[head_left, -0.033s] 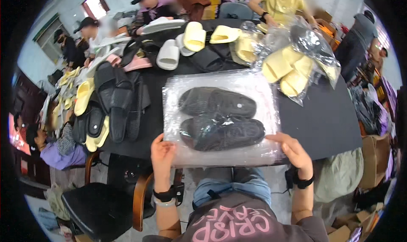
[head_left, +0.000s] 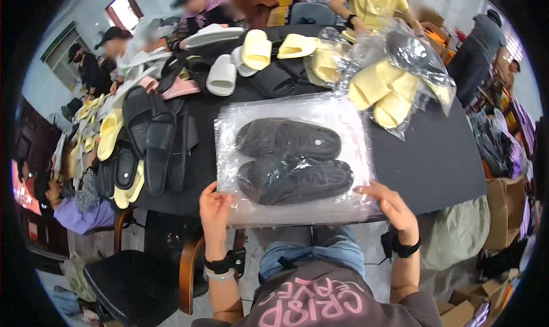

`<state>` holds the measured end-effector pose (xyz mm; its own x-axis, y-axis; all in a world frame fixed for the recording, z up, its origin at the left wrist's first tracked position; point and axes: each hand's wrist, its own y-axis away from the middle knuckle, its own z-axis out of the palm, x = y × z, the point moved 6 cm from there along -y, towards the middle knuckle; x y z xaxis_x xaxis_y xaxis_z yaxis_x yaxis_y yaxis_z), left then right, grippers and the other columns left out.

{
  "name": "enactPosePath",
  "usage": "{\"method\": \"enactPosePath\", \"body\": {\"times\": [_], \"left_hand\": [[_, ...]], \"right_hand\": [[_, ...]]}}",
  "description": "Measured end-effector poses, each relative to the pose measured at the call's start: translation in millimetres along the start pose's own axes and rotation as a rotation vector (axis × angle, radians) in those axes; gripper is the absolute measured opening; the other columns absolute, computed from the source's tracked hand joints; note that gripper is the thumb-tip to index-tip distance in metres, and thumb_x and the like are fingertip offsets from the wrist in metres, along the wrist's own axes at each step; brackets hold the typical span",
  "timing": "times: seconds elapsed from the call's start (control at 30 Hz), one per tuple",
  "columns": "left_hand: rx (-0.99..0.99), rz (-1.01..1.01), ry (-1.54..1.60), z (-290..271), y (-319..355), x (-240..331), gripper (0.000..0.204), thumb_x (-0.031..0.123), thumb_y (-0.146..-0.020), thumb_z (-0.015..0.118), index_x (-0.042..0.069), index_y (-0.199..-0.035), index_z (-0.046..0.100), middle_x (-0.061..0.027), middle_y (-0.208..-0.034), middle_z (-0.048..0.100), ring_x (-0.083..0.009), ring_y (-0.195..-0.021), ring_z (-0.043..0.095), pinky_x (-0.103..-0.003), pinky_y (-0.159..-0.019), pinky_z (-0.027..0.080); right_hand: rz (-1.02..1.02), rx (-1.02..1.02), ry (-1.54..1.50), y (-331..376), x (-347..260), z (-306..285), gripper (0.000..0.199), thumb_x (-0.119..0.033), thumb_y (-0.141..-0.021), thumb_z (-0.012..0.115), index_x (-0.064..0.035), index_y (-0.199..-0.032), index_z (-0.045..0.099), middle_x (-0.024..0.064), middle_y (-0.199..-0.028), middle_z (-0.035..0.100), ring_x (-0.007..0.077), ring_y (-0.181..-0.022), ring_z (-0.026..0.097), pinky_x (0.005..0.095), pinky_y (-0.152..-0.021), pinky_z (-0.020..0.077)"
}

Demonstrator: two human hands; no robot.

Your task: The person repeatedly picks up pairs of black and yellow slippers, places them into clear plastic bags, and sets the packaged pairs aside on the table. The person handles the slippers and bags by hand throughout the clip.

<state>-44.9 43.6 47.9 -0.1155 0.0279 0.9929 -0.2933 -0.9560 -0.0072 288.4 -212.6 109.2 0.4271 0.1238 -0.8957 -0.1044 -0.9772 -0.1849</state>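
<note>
Nothing is seen to have shifted since the earlier view: the clear plastic bag (head_left: pixel 289 161) holding a pair of black slippers (head_left: pixel 290 162) is still pinched at its near corners by the left hand (head_left: pixel 215 208) and right hand (head_left: pixel 392 204), flat on the near edge of the black bench (head_left: pixel 426 161).

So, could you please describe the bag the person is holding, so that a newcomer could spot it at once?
On the black table, at its near edge, lies a flat clear plastic bag with a pair of black slippers inside. The left hand and right hand grip its near corners; the other bags hold yellow slippers.
</note>
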Motion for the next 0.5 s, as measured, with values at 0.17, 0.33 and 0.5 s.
{"method": "enactPosePath", "body": {"times": [0.17,0.33,0.5], "left_hand": [[-0.059,-0.120,-0.030,0.8,-9.3,-7.6,0.042,0.003,-0.099,0.057,0.000,-0.139,0.042,-0.0057,-0.101,0.064,-0.0101,-0.082,0.059,-0.024,-0.071,0.050],[-0.123,-0.128,-0.080,2.2,-7.0,-16.2,0.044,0.000,-0.096,0.061,0.001,-0.138,0.046,-0.0088,-0.110,0.066,-0.0131,-0.093,0.064,-0.025,-0.079,0.053],[-0.066,-0.179,0.148,1.7,-12.1,-26.1,0.034,-0.003,-0.097,0.055,-0.001,-0.130,0.053,-0.0125,-0.108,0.068,-0.0187,-0.098,0.067,-0.031,-0.084,0.057]], "right_hand": [[0.075,0.110,0.293,20.0,22.9,29.0,0.041,-0.029,-0.090,0.069,-0.0122,-0.127,0.067,0.0096,-0.131,0.065,0.0272,-0.134,0.052,0.0498,-0.120,0.0246],[0.070,0.194,0.209,20.2,44.0,37.2,0.027,-0.015,-0.090,0.069,-0.0163,-0.116,0.075,0.0062,-0.127,0.067,0.0250,-0.132,0.055,0.0484,-0.120,0.0264],[0.079,0.197,0.298,15.4,35.4,19.4,0.019,-0.010,-0.089,0.067,-0.0143,-0.104,0.077,0.0066,-0.122,0.070,0.0232,-0.127,0.059,0.0505,-0.119,0.0270]]}}
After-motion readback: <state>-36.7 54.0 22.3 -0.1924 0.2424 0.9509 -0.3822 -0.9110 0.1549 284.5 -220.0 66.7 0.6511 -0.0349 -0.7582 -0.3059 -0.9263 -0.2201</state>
